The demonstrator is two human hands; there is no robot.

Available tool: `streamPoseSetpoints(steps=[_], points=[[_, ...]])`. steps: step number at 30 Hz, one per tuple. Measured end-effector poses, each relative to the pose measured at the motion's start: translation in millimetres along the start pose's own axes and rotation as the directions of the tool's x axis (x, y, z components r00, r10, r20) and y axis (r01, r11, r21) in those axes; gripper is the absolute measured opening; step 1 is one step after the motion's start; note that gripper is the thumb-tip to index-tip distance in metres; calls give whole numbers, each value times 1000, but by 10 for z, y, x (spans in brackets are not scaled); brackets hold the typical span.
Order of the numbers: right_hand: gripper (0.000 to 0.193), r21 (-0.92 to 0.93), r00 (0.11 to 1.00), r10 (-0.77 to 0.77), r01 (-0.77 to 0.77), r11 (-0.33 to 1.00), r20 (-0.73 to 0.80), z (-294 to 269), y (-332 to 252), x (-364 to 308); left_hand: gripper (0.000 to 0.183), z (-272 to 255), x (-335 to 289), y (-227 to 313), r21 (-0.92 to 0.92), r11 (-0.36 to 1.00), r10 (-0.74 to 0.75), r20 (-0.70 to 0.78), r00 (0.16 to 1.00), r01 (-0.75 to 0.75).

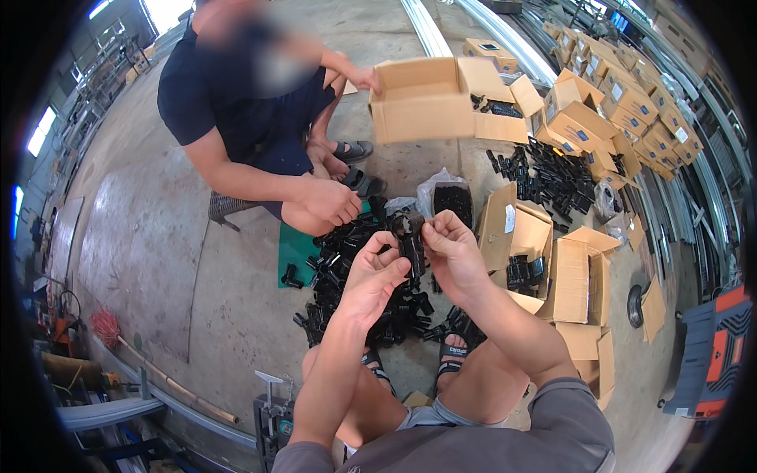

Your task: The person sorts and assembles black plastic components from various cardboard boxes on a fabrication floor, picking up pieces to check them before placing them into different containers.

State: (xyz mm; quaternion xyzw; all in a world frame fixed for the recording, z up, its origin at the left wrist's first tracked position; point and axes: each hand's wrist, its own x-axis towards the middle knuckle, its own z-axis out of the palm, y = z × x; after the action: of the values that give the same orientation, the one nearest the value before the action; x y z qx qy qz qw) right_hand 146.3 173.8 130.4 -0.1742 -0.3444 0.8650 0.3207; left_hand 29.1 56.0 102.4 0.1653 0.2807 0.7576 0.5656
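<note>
Both hands' fingers pinch black part point(411, 241): left hand point(372, 276), right hand point(451, 254); black-parts pile point(347, 268) below, co-worker's hand point(331, 202) beside.

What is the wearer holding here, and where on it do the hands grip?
Both hands hold one small black plastic part over the pile of black parts. The left hand grips its lower end, the right hand its upper right side.

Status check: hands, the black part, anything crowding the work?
Left hand and right hand both gripping one black plastic part, held above the floor pile of black parts. Co-worker's hand close at the pile's far side.
</note>
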Motion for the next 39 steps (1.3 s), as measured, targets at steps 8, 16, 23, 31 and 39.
streamPoseSetpoints(steps=[8, 16, 23, 31, 39], points=[[14, -300, 996, -26, 0, 954, -81, -186, -101, 323, 26, -34, -131, 115, -13, 998, 66, -167, 984, -69], [20, -974, 966, -183, -156, 163, -185, -2375, 416, 1661, 25, -81, 59, 191, -49, 935, 287, -479, 830, -352], [15, -820, 998, 50, 66, -569, 46, -2428, 1524, 2115, 23, -36, 6, 205, 37, 940, 294, -593, 750, -339], [15, -681, 985, 163, 153, -716, 50, -2799, 2321, 2466, 24, -131, -26, 274, 179, 869, 451, -671, 589, -461], [21, -672, 962, 262, 146, -726, -75, -3104, 2447, 2595, 36, -249, 1, 374, 349, 821, 559, -652, 513, -451]])
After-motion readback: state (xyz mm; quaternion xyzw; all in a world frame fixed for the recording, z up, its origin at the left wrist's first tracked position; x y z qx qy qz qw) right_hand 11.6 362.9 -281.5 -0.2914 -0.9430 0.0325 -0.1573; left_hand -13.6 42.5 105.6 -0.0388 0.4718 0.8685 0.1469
